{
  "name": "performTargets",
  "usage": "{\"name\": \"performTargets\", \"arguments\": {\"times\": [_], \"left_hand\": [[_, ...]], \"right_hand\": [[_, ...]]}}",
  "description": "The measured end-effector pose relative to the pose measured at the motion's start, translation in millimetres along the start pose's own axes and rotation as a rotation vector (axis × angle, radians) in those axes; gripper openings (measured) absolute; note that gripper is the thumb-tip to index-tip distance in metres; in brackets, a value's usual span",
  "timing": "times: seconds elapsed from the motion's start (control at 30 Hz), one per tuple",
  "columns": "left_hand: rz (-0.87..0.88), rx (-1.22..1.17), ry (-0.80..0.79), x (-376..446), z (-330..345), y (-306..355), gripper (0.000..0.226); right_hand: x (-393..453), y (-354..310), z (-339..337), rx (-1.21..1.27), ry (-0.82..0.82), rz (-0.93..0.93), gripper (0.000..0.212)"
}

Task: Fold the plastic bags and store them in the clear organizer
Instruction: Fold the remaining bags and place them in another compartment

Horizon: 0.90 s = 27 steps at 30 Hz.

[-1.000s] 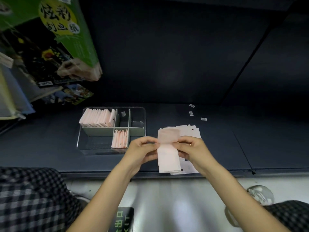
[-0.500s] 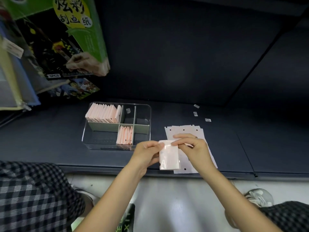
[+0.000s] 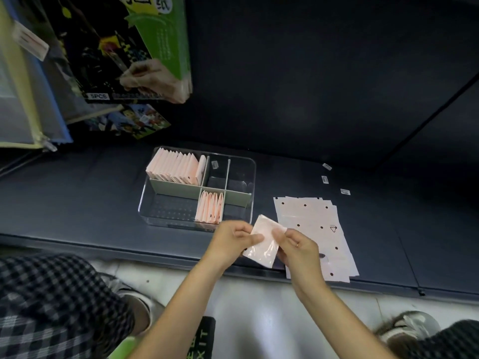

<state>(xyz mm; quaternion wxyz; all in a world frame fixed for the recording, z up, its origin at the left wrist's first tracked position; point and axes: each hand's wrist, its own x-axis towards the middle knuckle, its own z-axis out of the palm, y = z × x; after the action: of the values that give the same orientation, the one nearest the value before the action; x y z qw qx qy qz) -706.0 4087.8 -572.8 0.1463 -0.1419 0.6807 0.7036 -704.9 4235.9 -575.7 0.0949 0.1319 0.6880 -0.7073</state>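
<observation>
- The left hand [image 3: 233,238] pinches the left edge of a folded bag [image 3: 263,242], thumb on top and fingers curled beneath
- The right hand [image 3: 298,246] pinches the right edge of the same bag, thumb laid over its upper corner; a ring [image 3: 297,245] shows on one finger
- The folded bag is pale pink, tilted, held above the front edge of the dark shelf [image 3: 77,203], just in front of the organizer [image 3: 252,177] and left of the flat stack
- The stack [image 3: 311,221] of unfolded bags lies flat on the shelf to the right of the organizer, dotted with black holes and a small triangle mark
- The organizer is clear, split by pale green dividers [image 3: 176,189]; its back left compartment holds a full upright row [image 3: 173,168] of folded bags, and a narrow front compartment holds a smaller upright bunch [image 3: 210,207]
- Three small labels [image 3: 325,179] lie on the shelf behind the stack
- Green and black packages [image 3: 129,47] hang at the upper left
- Checked cloth [image 3: 51,307] covers the knee at lower left, and a shoe [image 3: 409,325] shows at lower right
</observation>
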Motion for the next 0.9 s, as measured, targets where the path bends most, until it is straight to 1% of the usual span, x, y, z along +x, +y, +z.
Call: {"name": "performTargets", "arguments": {"times": [0.07, 0.13, 0.2, 0.27, 0.33, 0.37, 0.47, 0.57, 0.73, 0.9], "left_hand": [[0.027, 0.001, 0.071, 9.2, -7.4, -3.1, 0.009], [0.053, 0.015, 0.140, 19.1, -14.8, -6.3, 0.011], [0.078, 0.067, 0.234, 29.3, -21.0, -12.2, 0.013], [0.076, 0.253, 0.407, 37.6, -29.1, -19.7, 0.017], [0.076, 0.527, 0.585, 44.0, -38.6, -27.3, 0.021], [0.090, 0.642, 0.631, 48.0, -42.3, -31.0, 0.023], [0.100, 0.853, 0.625, 61.4, -44.9, -38.4, 0.028], [0.113, 0.955, 0.618, 71.5, -44.4, -42.6, 0.026], [0.082, 0.962, 0.641, 76.1, -53.1, -48.2, 0.016], [0.078, 0.847, 0.670, 74.2, -58.7, -49.0, 0.011]], "right_hand": [[2.0, 8.3, 9.0, -0.001, -0.040, 0.063, 0.009], [5.1, 13.4, 18.9, -0.058, -0.091, 0.110, 0.007], [11.0, 14.1, 28.2, -0.109, -0.073, 0.114, 0.009], [19.1, 11.6, 35.7, -0.147, -0.017, 0.102, 0.009], [28.2, 8.6, 41.8, -0.178, 0.011, 0.093, 0.009], [32.4, 7.6, 44.3, -0.188, 0.014, 0.087, 0.009], [42.2, 6.2, 48.9, -0.222, 0.017, 0.069, 0.009], [49.1, 7.9, 50.1, -0.265, 0.007, 0.061, 0.008], [59.9, 8.5, 55.4, -0.383, -0.021, 0.035, 0.011], [74.6, 4.4, 69.3, -0.732, -0.041, -0.146, 0.025]]}}
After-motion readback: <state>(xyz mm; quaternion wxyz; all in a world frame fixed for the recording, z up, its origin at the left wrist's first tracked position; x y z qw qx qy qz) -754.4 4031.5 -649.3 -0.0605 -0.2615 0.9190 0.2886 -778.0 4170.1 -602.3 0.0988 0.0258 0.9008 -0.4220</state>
